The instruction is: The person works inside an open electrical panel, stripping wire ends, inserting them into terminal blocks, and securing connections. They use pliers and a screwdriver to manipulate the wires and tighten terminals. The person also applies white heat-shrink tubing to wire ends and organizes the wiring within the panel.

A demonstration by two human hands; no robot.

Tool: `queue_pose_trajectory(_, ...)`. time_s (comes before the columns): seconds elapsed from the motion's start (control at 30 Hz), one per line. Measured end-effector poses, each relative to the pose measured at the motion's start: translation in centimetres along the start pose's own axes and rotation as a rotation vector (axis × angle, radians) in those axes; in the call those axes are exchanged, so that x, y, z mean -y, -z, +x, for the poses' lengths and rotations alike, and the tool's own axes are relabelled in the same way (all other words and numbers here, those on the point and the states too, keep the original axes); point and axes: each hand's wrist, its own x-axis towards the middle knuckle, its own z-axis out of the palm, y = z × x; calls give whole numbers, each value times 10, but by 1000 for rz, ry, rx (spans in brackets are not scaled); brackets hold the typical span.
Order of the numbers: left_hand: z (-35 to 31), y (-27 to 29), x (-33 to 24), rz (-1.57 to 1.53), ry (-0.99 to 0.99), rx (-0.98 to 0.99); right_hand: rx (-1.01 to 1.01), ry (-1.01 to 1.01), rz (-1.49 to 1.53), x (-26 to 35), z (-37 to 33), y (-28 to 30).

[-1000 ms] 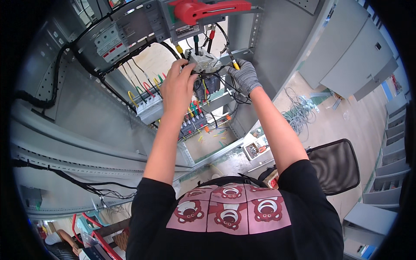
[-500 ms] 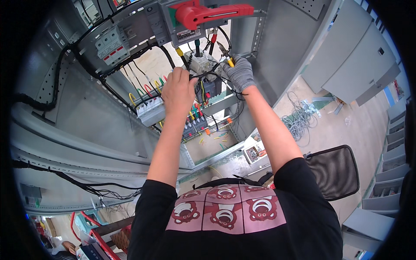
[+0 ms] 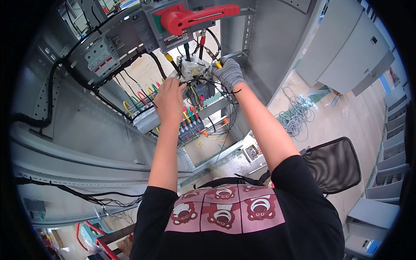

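Inside a grey metal cabinet, my bare left hand (image 3: 170,99) is closed with its fingertips on thin black wires (image 3: 197,79). My right hand (image 3: 229,74), in a grey knit glove, is closed around a pliers-like tool (image 3: 212,55) with a yellow grip, its metal end pointing up and away. The black wires run between both hands, and one loose tail hangs below the right. Just beyond them sits a whitish, see-through terminal cover (image 3: 192,68). Under the hands is a dark breaker block (image 3: 203,92), partly hidden. Palm and fingertips of the left hand are hidden.
Above is a switch with a big red handle (image 3: 199,17). White breakers (image 3: 103,58) sit on the left rail, with a row of coloured wires (image 3: 141,96) below. Wire offcuts lie at the cabinet bottom. A coil of grey cable (image 3: 297,113) and a black mesh chair (image 3: 333,167) stand right.
The whole view has shifted, so the cabinet appears farther left and slightly lower. My left hand has come slightly nearer to me; both hands keep their holds.
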Motion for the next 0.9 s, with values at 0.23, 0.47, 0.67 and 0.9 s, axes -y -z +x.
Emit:
queue_pose_trajectory(0.23,0,3,0,-145,-13,-35,-12,9,28,1,-1,1)
queue_pose_trajectory(0.47,5,0,-8,-45,22,-74,-121,55,55,-4,5,-3)
queue_pose_trajectory(0.67,5,1,-3,-124,-28,-7,-66,39,41,-13,2,-4)
queue_pose_trajectory(0.9,-7,38,5,-301,-105,75,259,52,239,-19,-38,11)
